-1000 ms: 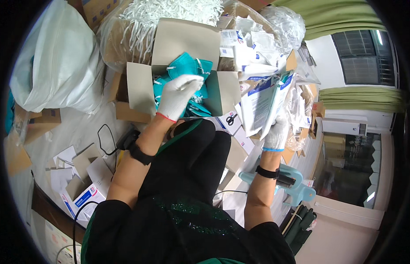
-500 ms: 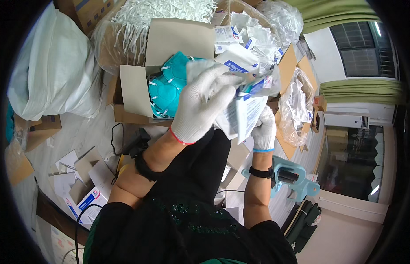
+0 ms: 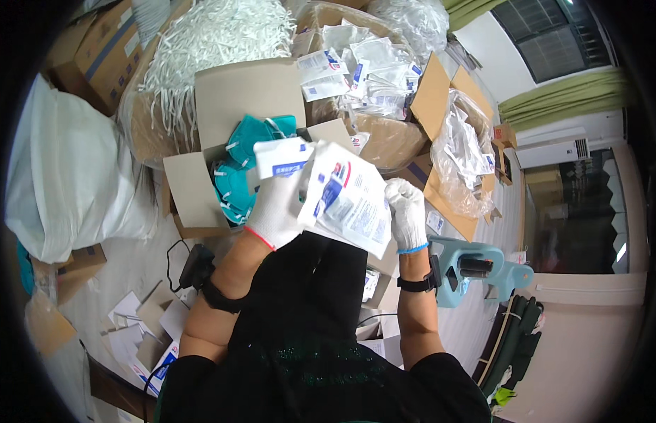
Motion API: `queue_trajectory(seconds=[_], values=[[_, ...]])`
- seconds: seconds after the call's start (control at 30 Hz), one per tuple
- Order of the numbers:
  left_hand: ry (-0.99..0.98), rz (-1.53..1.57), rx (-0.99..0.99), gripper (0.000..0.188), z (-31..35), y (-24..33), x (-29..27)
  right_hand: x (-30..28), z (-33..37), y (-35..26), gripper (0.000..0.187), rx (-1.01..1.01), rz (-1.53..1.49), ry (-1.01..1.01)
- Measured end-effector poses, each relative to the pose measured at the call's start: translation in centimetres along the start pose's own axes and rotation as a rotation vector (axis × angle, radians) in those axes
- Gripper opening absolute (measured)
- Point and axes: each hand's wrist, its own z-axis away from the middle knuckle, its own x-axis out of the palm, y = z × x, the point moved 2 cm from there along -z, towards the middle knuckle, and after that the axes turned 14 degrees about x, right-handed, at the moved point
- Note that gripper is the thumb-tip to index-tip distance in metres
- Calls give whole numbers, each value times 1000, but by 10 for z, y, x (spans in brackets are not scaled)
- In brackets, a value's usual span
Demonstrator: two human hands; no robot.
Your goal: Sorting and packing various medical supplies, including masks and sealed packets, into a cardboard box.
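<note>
Head view: two knit-gloved hands, left hand (image 3: 277, 208) pinching two flat paper pouches (image 3: 345, 197), right hand (image 3: 405, 211) gripping their edge.

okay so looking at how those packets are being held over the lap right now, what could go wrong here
The left hand pinches a small white packet above a fanned stack of packets, so one could slip onto the lap. The right hand only steadies the stack's edge. A dropped packet might get lost among the scattered papers below.

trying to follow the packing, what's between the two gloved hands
In the head view, a stack of flat white pouches spans the gap; left hand grips one side, right hand is at the other edge.
</note>
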Motion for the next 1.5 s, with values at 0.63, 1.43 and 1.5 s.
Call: queue_trajectory(seconds=[0.63,1.43,1.5], values=[[40,-124,-797,22,56,-90,-56,-76,-116,-127,15,-203,111,386],[-595,-755,-517,52,-161,-357,145,-60,-159,-61,9,-209,738,538],[-531,-676,-502,55,-154,-359,147,-54,-148,-111,9,-555,182,513]])
